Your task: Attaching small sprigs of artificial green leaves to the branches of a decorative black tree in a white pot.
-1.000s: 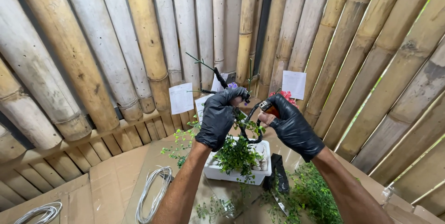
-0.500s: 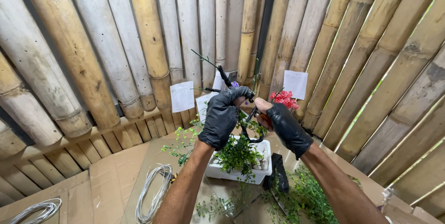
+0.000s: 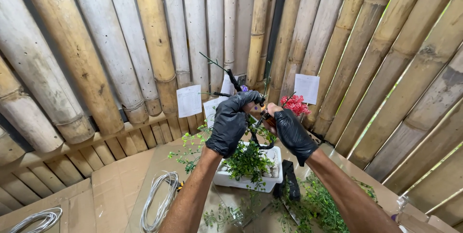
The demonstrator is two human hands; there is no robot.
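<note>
Both my hands wear black gloves and meet above a small white rectangular pot with a leafy green plant. My left hand grips a dark upright branch of the plant near its top. My right hand holds a small tool with orange handles against the branch, right beside my left fingers. Dark wire curls around the stem below the hands. A thin green shoot sticks up and left from the branch.
A coil of silvery wire lies on the cardboard surface at left, another coil at the far left corner. Cut green sprigs and a black tool lie right of the pot. Paper sheets and red flowers lean against the bamboo wall.
My hands have drawn closer together on the branch, the right one moving left towards the left fingers. The pot and the wire coils have stayed in place.
</note>
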